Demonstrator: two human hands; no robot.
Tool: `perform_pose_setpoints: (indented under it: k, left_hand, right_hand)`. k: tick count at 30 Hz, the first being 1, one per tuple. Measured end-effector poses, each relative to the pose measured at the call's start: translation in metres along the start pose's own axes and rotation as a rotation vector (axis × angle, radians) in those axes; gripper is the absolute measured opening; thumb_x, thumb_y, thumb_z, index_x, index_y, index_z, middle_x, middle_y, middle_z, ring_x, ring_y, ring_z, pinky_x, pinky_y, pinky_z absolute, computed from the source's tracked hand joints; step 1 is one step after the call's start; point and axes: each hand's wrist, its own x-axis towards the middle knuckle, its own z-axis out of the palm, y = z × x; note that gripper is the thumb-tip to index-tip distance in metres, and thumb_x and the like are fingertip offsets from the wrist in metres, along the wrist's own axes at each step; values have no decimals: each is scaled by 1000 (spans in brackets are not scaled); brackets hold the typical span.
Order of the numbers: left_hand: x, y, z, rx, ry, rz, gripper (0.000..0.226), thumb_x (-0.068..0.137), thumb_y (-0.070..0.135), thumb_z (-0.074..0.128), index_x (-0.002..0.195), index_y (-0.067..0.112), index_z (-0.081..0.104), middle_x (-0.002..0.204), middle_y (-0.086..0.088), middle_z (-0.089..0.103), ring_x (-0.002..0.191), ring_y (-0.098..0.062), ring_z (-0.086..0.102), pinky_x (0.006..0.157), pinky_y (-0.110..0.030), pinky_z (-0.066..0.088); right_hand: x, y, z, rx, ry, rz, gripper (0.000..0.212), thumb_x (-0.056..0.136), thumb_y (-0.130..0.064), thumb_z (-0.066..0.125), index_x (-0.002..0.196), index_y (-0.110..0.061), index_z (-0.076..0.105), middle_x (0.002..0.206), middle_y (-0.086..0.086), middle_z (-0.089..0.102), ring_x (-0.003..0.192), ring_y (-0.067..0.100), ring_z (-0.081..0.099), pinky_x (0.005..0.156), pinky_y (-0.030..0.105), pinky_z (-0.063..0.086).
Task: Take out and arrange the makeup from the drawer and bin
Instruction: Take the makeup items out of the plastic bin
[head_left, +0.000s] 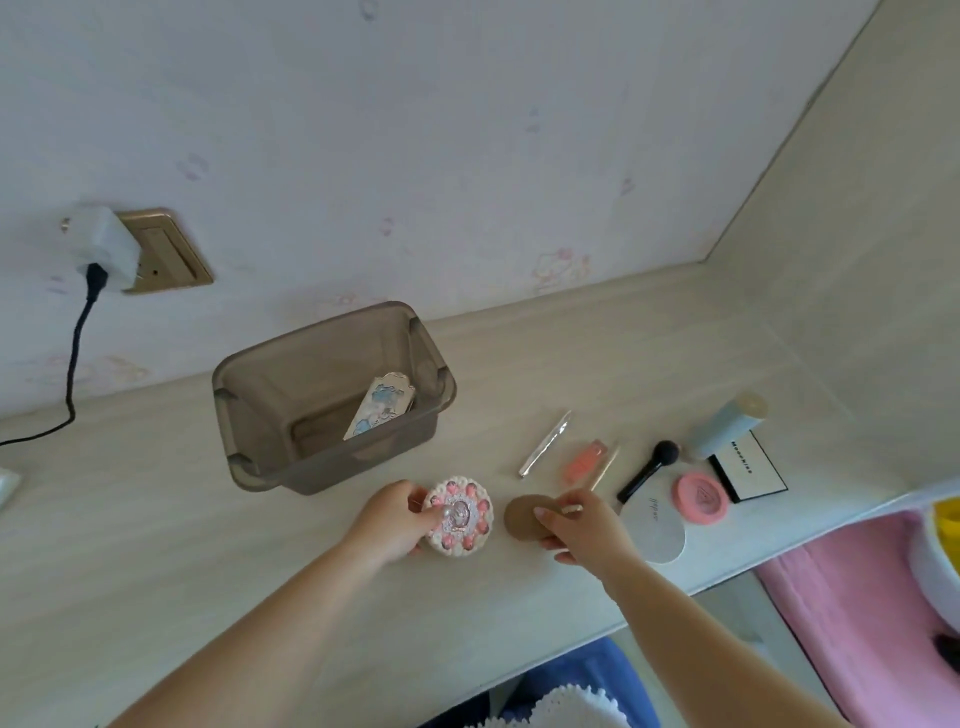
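My left hand (390, 522) grips a round ornate compact (460, 514), pink and white, resting on the pale desk (156, 519). My right hand (582, 530) pinches a round tan puff (523, 517) lying just right of the compact. Behind them stands a smoky translucent bin (332, 400) with a blue-and-white decorated palette (382, 410) leaning inside. To the right lie a silver stick (545, 444), a coral lip gloss (587, 460), a thin wooden stick (607, 467), a black brush (649, 470), a grey teardrop puff (655, 525), a pink round compact (701, 497), a black-edged white palette (750, 467) and a pale blue bottle (727, 426).
A wall socket (166, 249) with a white adapter (104, 247) and a black cable (75, 358) is at the left. The desk's front edge runs diagonally at lower right, with pink fabric (857, 597) beyond it. A side panel (857, 208) bounds the desk on the right.
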Motion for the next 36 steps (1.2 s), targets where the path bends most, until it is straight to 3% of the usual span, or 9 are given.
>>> perform_pose_setpoints:
  k: [6, 12, 17, 19, 20, 22, 26, 31, 36]
  left_hand:
    - [11, -4, 9, 100, 133, 69, 21, 86, 28, 62, 93, 8, 65, 89, -4, 68, 84, -25, 63, 68, -31, 45]
    - [14, -10, 15, 76, 192, 69, 26, 85, 29, 60, 77, 4, 65, 75, -12, 67, 72, -29, 61, 58, -29, 37]
    - [14, -12, 19, 98, 263, 123, 35, 82, 23, 64, 52, 22, 47, 53, 1, 43, 53, -16, 39, 47, -26, 24]
    - [12, -11, 18, 115, 253, 117, 16, 82, 26, 64, 67, 22, 61, 66, 2, 55, 63, -16, 52, 53, -27, 38]
    - [12, -11, 19, 121, 258, 108, 9, 83, 29, 64, 85, 21, 67, 81, 1, 62, 76, -17, 59, 63, -28, 47]
    - [7, -4, 16, 128, 252, 103, 31, 84, 33, 64, 112, 20, 62, 104, 2, 60, 96, -17, 61, 83, -33, 50]
    - [-19, 27, -3, 97, 223, 273, 16, 87, 27, 62, 103, 26, 63, 96, 14, 63, 92, -8, 61, 83, -28, 50]
    - [-54, 64, -55, 0, 378, 464, 9, 87, 24, 65, 93, 30, 68, 84, 23, 65, 80, 9, 59, 70, -7, 42]
    - [-32, 80, -114, 14, 474, 380, 16, 89, 26, 62, 104, 27, 64, 89, 22, 62, 77, 13, 56, 75, -4, 42]
  right_hand:
    - [7, -8, 2, -381, 83, -160, 23, 82, -33, 67, 95, -22, 51, 80, -7, 63, 70, 20, 69, 71, 40, 58]
    - [11, -8, 3, -577, 159, -215, 31, 85, -39, 62, 110, -20, 59, 101, 2, 63, 97, 25, 60, 76, 30, 46]
    - [15, -6, 5, -583, 185, -230, 31, 85, -40, 62, 111, -25, 60, 105, 1, 61, 95, 23, 59, 72, 28, 43]
    - [14, -7, 5, -581, 193, -249, 32, 85, -42, 60, 115, -28, 60, 105, -1, 62, 94, 21, 59, 71, 28, 43]
    - [13, -9, 5, -586, 195, -269, 33, 86, -43, 59, 117, -31, 60, 106, -2, 63, 95, 21, 60, 72, 28, 44]
    - [8, -16, 2, -592, 199, -326, 34, 87, -43, 57, 119, -35, 58, 100, -6, 62, 95, 19, 60, 74, 29, 45]
    - [4, -44, -12, -481, 209, -516, 25, 87, -34, 61, 111, -31, 64, 71, -11, 49, 73, 12, 53, 64, 24, 38]
    - [-1, -125, -15, -466, 206, -846, 16, 86, -28, 63, 101, -32, 67, 72, -9, 50, 64, 4, 49, 63, 21, 41]
    - [-2, -197, 13, -651, 87, -1062, 20, 88, -26, 61, 107, -28, 65, 79, -13, 47, 65, 2, 46, 62, 17, 36]
